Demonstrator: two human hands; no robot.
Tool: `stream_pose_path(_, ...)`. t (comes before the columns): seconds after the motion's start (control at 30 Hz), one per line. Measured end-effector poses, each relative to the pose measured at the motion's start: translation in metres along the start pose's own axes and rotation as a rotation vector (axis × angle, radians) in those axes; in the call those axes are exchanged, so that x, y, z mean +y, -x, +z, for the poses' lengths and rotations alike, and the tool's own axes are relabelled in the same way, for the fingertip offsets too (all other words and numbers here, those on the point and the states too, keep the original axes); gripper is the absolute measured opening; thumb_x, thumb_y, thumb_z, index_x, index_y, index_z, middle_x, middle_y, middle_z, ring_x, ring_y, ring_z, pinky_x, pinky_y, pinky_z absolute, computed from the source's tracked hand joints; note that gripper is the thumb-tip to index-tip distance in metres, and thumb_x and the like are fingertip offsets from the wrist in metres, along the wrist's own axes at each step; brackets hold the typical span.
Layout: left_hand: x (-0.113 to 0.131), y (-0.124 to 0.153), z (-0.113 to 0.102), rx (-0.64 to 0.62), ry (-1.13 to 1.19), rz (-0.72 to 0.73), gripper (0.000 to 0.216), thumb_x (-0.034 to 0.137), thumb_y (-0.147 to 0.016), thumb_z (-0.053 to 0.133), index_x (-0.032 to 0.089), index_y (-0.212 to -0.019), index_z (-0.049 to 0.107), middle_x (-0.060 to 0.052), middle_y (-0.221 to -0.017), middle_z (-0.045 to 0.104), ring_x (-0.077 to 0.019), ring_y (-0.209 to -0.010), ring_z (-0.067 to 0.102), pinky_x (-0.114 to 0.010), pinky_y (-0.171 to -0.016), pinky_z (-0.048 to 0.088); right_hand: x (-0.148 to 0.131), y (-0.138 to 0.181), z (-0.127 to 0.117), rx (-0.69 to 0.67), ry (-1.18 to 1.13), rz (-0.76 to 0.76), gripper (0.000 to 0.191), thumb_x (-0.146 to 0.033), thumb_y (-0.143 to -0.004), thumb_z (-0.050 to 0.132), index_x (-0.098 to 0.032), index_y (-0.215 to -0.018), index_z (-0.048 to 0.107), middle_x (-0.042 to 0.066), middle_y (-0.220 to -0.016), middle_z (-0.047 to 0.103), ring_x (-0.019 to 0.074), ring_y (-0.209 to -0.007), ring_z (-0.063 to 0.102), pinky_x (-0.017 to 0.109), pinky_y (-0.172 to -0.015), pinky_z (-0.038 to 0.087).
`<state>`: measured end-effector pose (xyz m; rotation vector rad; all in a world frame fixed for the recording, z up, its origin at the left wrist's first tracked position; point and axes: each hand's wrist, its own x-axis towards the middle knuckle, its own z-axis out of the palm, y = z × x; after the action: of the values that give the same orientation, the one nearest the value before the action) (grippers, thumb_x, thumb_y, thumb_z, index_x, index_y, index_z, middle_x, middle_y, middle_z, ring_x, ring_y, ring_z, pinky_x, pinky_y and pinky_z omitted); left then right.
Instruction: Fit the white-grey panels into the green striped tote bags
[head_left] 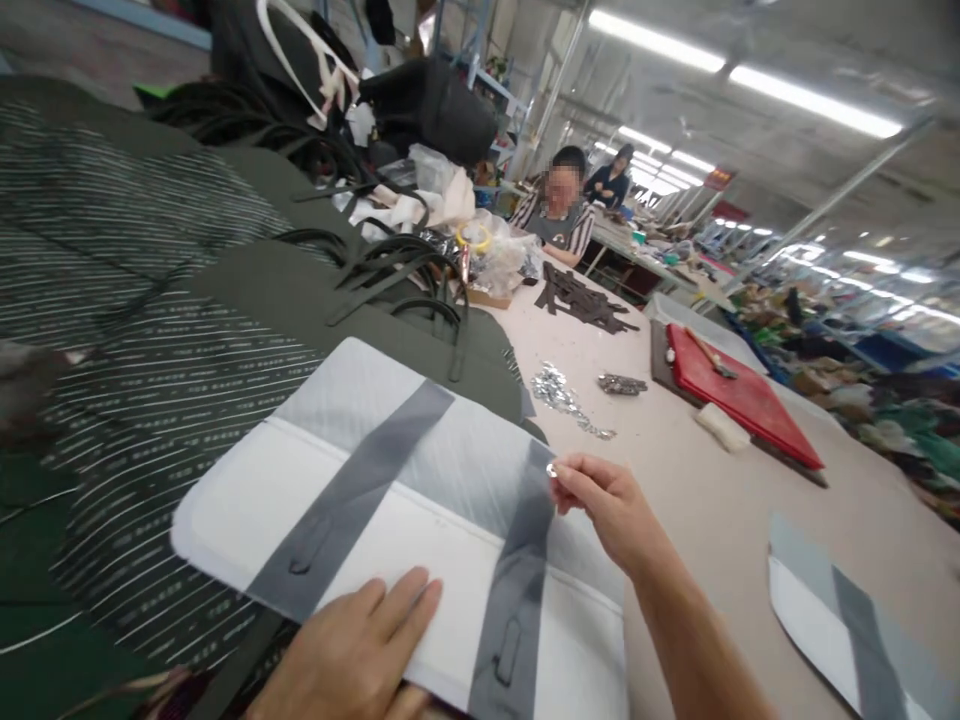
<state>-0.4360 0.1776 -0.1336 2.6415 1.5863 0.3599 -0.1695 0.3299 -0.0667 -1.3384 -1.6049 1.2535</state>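
A white and grey panel with two dark grey bands lies in front of me. Each band carries an elongated outline near its lower end. My left hand rests on the panel's near edge between the bands, fingers stretched out over it; the thumb side is partly hidden. Over the upper part of the right band, my right hand pinches a small shiny metal piece between thumb and forefinger. Beyond that hand, a scatter of small silvery metal pieces lies on the table.
Stacked dark panels with strap handles rise at left. Dark strips, a small bundle of pieces and a red board with a hammer occupy the table. Another panel lies at right. A person sits across.
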Motion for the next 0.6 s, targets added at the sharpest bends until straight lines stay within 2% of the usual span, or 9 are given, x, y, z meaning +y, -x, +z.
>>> stream_pose_path(0.07, 0.006, -0.004, -0.012, -0.079, 0.065, -0.064, 0.055, 0.018, -0.081, 0.057, 0.025, -0.136, 0.053, -0.002, -0.136, 0.061, -0.0231, -0.105, 0.061, -0.036, -0.086, 0.054, -0.003, 0.013, 0.027, -0.044, -0.042, 0.020, 0.031, -0.046, -0.082, 0.067, -0.015, -0.081, 0.071, 0.002, -0.066, 0.065, 0.0127, -0.059, 0.058, 0.024, -0.057, 0.047)
stream_pose_path(0.13, 0.009, -0.007, -0.019, -0.143, 0.116, -0.090, 0.050, 0.023, -0.086, 0.057, 0.024, -0.136, 0.052, -0.004, -0.138, 0.059, -0.0239, -0.106, 0.059, -0.039, -0.088, 0.053, -0.003, 0.024, 0.051, -0.043, 0.017, 0.009, 0.030, -0.045, -0.085, 0.065, -0.016, -0.085, 0.072, 0.002, -0.066, 0.065, 0.0138, -0.061, 0.059, 0.025, -0.058, 0.047)
stream_pose_path(0.2, 0.010, -0.008, -0.022, -0.193, 0.146, -0.086, 0.048, 0.028, -0.090, 0.057, 0.022, -0.138, 0.051, -0.006, -0.140, 0.056, -0.0249, -0.107, 0.058, -0.041, -0.088, 0.054, -0.003, 0.032, 0.070, -0.010, 0.165, -0.049, 0.025, -0.040, -0.088, 0.061, -0.018, -0.086, 0.073, 0.003, -0.070, 0.068, 0.0153, -0.065, 0.061, 0.026, -0.061, 0.048)
stream_pose_path(0.27, 0.010, -0.010, -0.024, -0.233, 0.167, -0.078, 0.050, 0.032, -0.092, 0.057, 0.020, -0.140, 0.049, -0.009, -0.141, 0.054, -0.0263, -0.107, 0.057, -0.043, -0.087, 0.054, -0.002, 0.039, 0.085, 0.011, 0.368, -0.173, 0.020, -0.032, -0.091, 0.057, -0.020, -0.088, 0.073, 0.003, -0.073, 0.069, 0.0156, -0.066, 0.062, 0.027, -0.063, 0.048)
stream_pose_path(0.4, 0.009, -0.011, -0.025, -0.267, 0.198, -0.072, 0.053, 0.034, -0.092, 0.057, 0.017, -0.142, 0.046, -0.012, -0.141, 0.053, -0.0286, -0.107, 0.056, -0.046, -0.087, 0.054, 0.002, 0.043, 0.105, -0.005, 0.729, -0.422, 0.024, -0.020, -0.095, 0.046, -0.019, -0.097, 0.070, 0.004, -0.075, 0.068, 0.0164, -0.067, 0.062, 0.028, -0.066, 0.048)
stream_pose_path(0.6, 0.008, -0.011, -0.022, -0.257, 0.213, -0.062, 0.046, 0.038, -0.094, 0.054, 0.018, -0.135, 0.053, -0.013, -0.139, 0.054, -0.0284, -0.103, 0.057, -0.046, -0.085, 0.054, 0.007, 0.039, 0.124, 0.026, 1.071, -0.561, 0.023, -0.017, -0.096, 0.045, -0.017, -0.096, 0.068, 0.006, -0.075, 0.067, 0.0184, -0.070, 0.063, 0.029, -0.066, 0.047)
